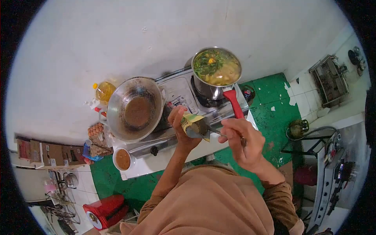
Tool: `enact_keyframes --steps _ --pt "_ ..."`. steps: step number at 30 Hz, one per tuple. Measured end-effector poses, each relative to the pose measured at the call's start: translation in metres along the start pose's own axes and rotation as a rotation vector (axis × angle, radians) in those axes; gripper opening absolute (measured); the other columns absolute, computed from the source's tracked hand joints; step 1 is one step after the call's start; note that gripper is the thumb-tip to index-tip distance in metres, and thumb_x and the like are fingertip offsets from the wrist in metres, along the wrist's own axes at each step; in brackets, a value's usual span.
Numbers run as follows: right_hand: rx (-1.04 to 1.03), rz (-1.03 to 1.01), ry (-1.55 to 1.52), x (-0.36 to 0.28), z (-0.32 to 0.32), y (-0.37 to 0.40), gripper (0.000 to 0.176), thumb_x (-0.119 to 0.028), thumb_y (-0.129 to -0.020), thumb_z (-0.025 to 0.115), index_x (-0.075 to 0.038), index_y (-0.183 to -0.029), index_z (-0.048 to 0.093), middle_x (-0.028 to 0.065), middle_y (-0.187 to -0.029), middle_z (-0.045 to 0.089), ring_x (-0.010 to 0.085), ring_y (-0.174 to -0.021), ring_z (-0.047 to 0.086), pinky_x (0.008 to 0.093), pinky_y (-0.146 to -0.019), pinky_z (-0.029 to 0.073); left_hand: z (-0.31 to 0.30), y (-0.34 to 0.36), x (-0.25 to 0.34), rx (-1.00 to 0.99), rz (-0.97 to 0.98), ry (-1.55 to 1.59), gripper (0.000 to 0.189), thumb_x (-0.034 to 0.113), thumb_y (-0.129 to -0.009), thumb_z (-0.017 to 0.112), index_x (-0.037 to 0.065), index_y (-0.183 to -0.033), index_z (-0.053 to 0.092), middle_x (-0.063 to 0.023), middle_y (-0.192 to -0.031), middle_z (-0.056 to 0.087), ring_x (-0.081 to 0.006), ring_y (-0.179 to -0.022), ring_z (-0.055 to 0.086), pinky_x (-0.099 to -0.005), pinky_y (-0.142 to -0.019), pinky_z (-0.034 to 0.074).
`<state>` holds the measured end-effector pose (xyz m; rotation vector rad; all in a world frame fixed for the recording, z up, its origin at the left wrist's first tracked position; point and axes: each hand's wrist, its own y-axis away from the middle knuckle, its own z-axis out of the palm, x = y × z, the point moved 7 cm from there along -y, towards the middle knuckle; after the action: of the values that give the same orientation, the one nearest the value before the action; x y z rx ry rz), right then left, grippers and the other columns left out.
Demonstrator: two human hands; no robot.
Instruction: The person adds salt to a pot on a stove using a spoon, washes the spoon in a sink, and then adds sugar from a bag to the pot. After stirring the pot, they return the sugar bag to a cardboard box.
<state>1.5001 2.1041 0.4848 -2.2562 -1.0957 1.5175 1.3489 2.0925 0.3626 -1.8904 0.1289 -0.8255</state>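
Note:
My left hand (pixel 181 131) is wrapped round a small yellow-green packet (pixel 194 124) with an open top, held in front of the stove's near edge. In my right hand (pixel 243 141) is a metal spoon (pixel 215 131), its front end at the packet's mouth; what is on the spoon cannot be made out. Behind the hands, a steel pot (pixel 213 89) with a red handle (pixel 233 102) holds broth and green leaves on the right burner. A wide metal wok (pixel 154 94) with brown residue in it rests on the left side of the stove.
A white bowl (pixel 115 158) of brown sauce stands at the counter's front left. Beyond the wok are an oil bottle (pixel 105 92) and eggs (pixel 95 129). The pot's red handle juts toward my right hand. A gas cylinder (pixel 298 128) is on the right.

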Motion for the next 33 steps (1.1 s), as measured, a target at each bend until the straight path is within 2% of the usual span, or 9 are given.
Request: enact_keyframes --steps 5,7,11,14,22,23,25,33 --pt "0.140 0.077 -0.085 0.010 -0.004 0.007 0.015 -0.003 -0.091 0.043 0.004 -0.101 0.052 0.0111 -0.079 0.057 0.0163 -0.059 0.060 0.0247 -0.053 0.050 -0.001 -0.003 0.003 -0.007 -0.008 0.056 0.081 0.014 -0.060 0.077 0.006 -0.125 0.030 -0.0148 -0.113 0.045 -0.0320 -0.109 0.040 -0.0437 -0.093 0.033" --pt "0.246 0.183 -0.245 0.017 -0.008 0.010 0.014 -0.005 -0.092 0.041 0.003 -0.099 0.050 0.0115 -0.078 0.056 0.0162 -0.058 0.059 0.0251 -0.052 0.049 0.002 0.001 -0.002 0.004 -0.033 0.045 0.083 0.018 -0.059 0.079 0.006 -0.126 0.030 -0.0153 -0.115 0.044 -0.0325 -0.111 0.039 -0.0442 -0.093 0.032" --pt "0.298 0.231 -0.279 0.022 -0.011 0.015 0.014 -0.007 -0.093 0.039 0.002 -0.099 0.048 0.0116 -0.077 0.055 0.0155 -0.056 0.057 0.0253 -0.050 0.049 0.002 0.003 -0.001 -0.033 -0.009 0.027 0.086 0.020 -0.058 0.080 0.005 -0.126 0.030 -0.0157 -0.117 0.042 -0.0331 -0.113 0.037 -0.0441 -0.094 0.032" --pt "0.338 0.286 -0.366 0.029 -0.013 0.018 0.013 -0.006 -0.093 0.041 0.001 -0.100 0.049 0.0097 -0.078 0.057 0.0129 -0.059 0.059 0.0234 -0.053 0.047 0.001 0.003 0.003 -0.024 0.003 0.050 0.086 0.021 -0.058 0.080 0.005 -0.126 0.030 -0.0158 -0.119 0.041 -0.0337 -0.113 0.037 -0.0436 -0.093 0.032" --pt "0.380 0.350 -0.432 0.036 -0.013 0.022 0.012 -0.007 -0.093 0.042 0.000 -0.099 0.049 0.0092 -0.075 0.056 0.0153 -0.057 0.059 0.0239 -0.054 0.048 0.006 0.013 -0.006 -0.043 -0.101 0.042 0.086 0.026 -0.058 0.080 0.005 -0.126 0.031 -0.0163 -0.121 0.039 -0.0342 -0.112 0.037 -0.0438 -0.093 0.033" --pt "0.380 0.349 -0.432 0.037 -0.013 0.023 0.012 -0.007 -0.093 0.042 0.000 -0.099 0.049 0.0092 -0.075 0.056 0.0153 -0.057 0.059 0.0239 -0.054 0.048 0.005 0.013 -0.006 -0.042 -0.100 0.042 0.086 0.026 -0.058 0.080 0.005 -0.126 0.031 -0.0163 -0.121 0.039 -0.0342 -0.112 0.037 -0.0438 -0.093 0.033" --pt "0.414 0.360 -0.480 0.040 -0.013 0.025 0.012 -0.007 -0.092 0.042 0.001 -0.099 0.048 0.0094 -0.075 0.055 0.0160 -0.056 0.059 0.0248 -0.052 0.050 0.005 0.011 -0.002 -0.093 -0.121 0.007 0.082 0.010 -0.058 0.073 0.007 -0.127 0.028 -0.0123 -0.121 0.036 -0.0316 -0.113 0.036 -0.0419 -0.096 0.034" --pt "0.490 0.416 -0.531 0.051 -0.016 0.031 0.013 -0.009 -0.093 0.041 0.001 -0.100 0.047 0.0100 -0.075 0.053 0.0157 -0.053 0.055 0.0257 -0.049 0.051 0.004 0.015 -0.005 -0.149 -0.176 0.041 0.088 0.015 -0.054 0.072 0.006 -0.129 0.027 -0.0138 -0.124 0.035 -0.0327 -0.115 0.034 -0.0426 -0.098 0.031"
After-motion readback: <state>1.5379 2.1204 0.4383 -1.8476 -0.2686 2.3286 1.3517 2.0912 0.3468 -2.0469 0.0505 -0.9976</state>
